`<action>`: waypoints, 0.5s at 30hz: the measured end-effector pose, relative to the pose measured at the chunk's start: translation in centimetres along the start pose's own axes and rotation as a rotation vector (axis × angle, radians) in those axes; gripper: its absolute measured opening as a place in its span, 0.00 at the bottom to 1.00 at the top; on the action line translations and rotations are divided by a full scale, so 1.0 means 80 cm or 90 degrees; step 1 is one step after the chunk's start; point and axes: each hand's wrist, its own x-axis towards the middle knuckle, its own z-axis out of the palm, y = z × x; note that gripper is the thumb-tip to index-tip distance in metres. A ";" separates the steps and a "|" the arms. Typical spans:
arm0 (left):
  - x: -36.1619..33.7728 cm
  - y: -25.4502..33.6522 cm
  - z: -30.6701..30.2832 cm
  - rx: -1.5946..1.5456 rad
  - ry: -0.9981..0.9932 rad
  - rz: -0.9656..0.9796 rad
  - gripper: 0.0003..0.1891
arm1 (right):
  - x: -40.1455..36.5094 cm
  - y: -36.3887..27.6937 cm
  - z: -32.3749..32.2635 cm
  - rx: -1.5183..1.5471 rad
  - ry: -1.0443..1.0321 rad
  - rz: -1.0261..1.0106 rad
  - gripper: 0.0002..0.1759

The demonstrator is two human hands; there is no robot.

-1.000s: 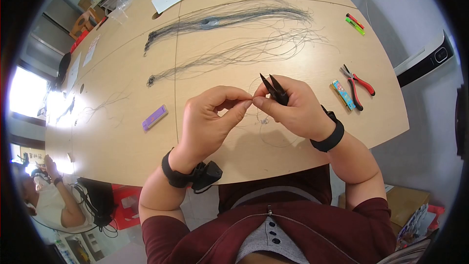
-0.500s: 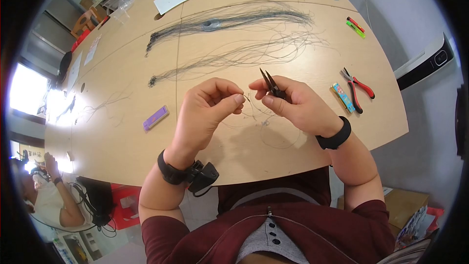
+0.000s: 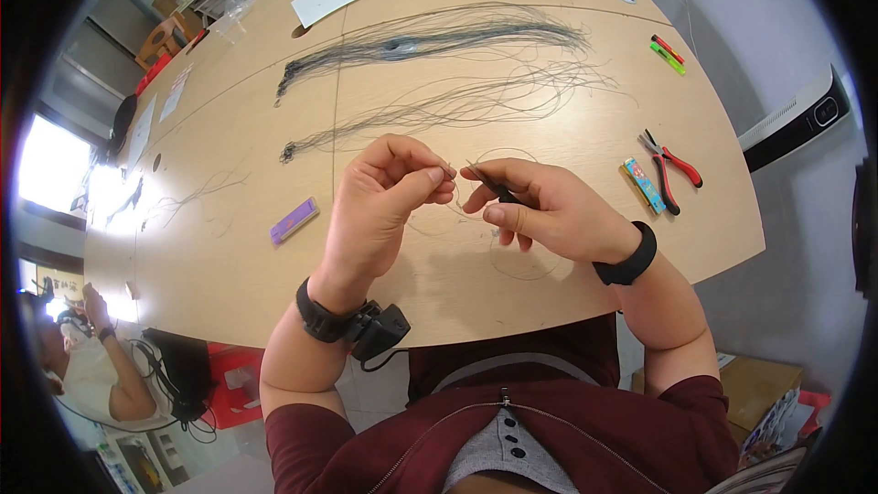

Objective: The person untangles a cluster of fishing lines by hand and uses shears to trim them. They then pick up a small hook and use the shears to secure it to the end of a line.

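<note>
My left hand [image 3: 386,201] is closed in a pinch on the end of a thin wire [image 3: 459,196], in front of my chest over the table. My right hand [image 3: 558,210] grips dark needle-nose pliers [image 3: 494,186], their tips pointing up and left towards the left fingertips. Only part of the pliers shows; the handles are hidden in my palm. Faint loops of wire hang or lie around and below both hands. Whether the plier tips touch the wire is too small to tell.
Two long bundles of thin wire, a thick one [image 3: 476,34] and a looser one [image 3: 430,108], lie beyond my hands. A purple box [image 3: 294,220] is at left; a blue-yellow box [image 3: 643,186] and red-handled pliers [image 3: 672,169] are at right. Another person [image 3: 114,370] sits at far left.
The pliers in my right hand have swung from pointing upward to pointing left, towards my left fingertips. My left hand has shifted slightly left and still pinches the wire.
</note>
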 end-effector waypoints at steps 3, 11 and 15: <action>0.001 -0.001 0.000 0.013 -0.002 -0.002 0.04 | -0.002 -0.004 0.000 0.020 0.009 0.036 0.23; -0.002 0.001 0.004 0.036 -0.012 -0.025 0.05 | 0.003 0.010 0.004 -0.040 0.063 -0.038 0.21; 0.000 -0.003 0.001 0.026 -0.033 -0.005 0.09 | 0.003 0.009 0.005 -0.051 0.064 -0.015 0.20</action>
